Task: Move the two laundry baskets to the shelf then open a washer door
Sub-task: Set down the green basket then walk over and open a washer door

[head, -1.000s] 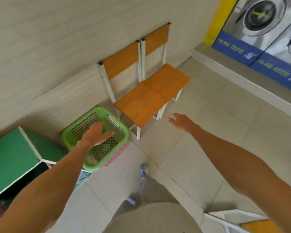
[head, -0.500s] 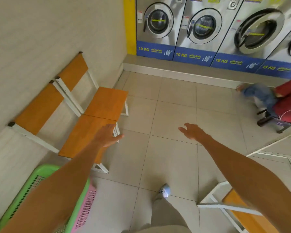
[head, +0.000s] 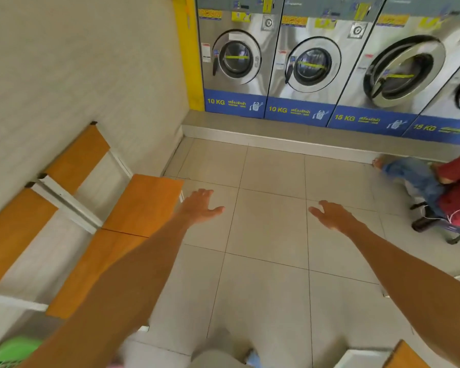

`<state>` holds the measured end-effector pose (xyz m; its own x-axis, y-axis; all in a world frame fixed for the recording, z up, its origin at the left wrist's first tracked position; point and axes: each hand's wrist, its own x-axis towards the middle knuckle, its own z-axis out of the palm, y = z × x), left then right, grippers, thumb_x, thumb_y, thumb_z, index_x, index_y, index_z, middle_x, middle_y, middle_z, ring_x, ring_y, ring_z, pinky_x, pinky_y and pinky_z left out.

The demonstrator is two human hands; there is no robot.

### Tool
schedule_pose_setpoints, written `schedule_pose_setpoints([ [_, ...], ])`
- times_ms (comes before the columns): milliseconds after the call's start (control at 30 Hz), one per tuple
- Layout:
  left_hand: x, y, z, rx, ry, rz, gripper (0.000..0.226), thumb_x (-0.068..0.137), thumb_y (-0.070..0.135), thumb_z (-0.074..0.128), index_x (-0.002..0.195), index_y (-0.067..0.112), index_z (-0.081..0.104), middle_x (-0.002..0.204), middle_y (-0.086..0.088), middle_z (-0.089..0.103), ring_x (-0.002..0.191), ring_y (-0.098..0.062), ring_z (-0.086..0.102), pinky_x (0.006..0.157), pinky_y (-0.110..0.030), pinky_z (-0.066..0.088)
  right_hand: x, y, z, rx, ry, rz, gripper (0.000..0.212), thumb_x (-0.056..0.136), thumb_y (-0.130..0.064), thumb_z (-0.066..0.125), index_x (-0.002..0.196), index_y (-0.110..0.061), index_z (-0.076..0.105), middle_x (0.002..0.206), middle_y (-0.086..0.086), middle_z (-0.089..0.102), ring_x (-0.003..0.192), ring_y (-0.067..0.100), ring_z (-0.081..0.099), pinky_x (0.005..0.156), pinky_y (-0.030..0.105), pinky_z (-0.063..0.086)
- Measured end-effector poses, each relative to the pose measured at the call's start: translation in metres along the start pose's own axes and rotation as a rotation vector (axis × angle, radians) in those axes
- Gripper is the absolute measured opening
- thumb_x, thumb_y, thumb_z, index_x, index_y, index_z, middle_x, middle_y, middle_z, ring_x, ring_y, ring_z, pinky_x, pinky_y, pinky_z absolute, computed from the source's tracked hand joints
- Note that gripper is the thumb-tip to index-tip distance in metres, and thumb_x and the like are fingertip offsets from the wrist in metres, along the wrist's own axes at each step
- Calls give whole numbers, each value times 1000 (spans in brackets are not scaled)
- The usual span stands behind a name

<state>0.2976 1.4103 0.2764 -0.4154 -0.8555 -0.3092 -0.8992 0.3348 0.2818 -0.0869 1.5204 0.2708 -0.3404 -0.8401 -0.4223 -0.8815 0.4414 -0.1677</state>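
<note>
Both arms out front over the tiled floor (head: 266,235), palms down. Left hand (head: 201,205) spread, grip released, nothing in it; it hangs just past the corner of the far orange chair seat (head: 144,203). Right hand (head: 332,215) same deal: fingers splayed, empty, well apart from the left.

Washers dead ahead on a grey raised plinth (head: 290,134), a row facing the room. Leftmost 10 KG washer door (head: 236,57): round, steel rim, dark glass, closed, flat to the steel front, black handle on its left edge. Next 10 KG door (head: 313,65) likewise. The 15 KG door (head: 404,71) is bigger, seen at a slant.

Green laundry basket (head: 12,351): only a blurred plastic rim, bottom left corner, beside the left forearm; can't tell its long axis.

Two orange-and-white chairs line the pale left wall. At right, a seated person (head: 452,192) in red top and jeans, legs stretched toward the plinth.
</note>
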Motion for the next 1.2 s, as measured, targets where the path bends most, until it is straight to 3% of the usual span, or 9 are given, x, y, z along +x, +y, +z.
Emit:
schedule_pose_setpoints([
  [267,152,-2,-45,67,4,-45,83,92,66,50,154,14,29,159,-12,33,144,-32,35,115,-51,34,155,-31,-68,8,-4,-86,71,102,-59,32,156,-12,32,160,14,36,146,35,36,119,53,30],
  [800,528,-14,-205,163,26,-10,82,90,64,53,153,15,33,156,-11,37,142,-31,36,116,-45,31,500,-99,-225,103,17,6,70,101,-59,36,155,-14,35,156,14,42,146,34,37,118,53,30],
  [1200,820,56,-270,156,25,2,84,90,66,51,154,16,29,160,-10,30,146,-30,30,117,-45,27,765,-53,-354,47,1,21,71,102,-58,35,157,-13,31,161,11,35,148,31,34,120,48,28],
])
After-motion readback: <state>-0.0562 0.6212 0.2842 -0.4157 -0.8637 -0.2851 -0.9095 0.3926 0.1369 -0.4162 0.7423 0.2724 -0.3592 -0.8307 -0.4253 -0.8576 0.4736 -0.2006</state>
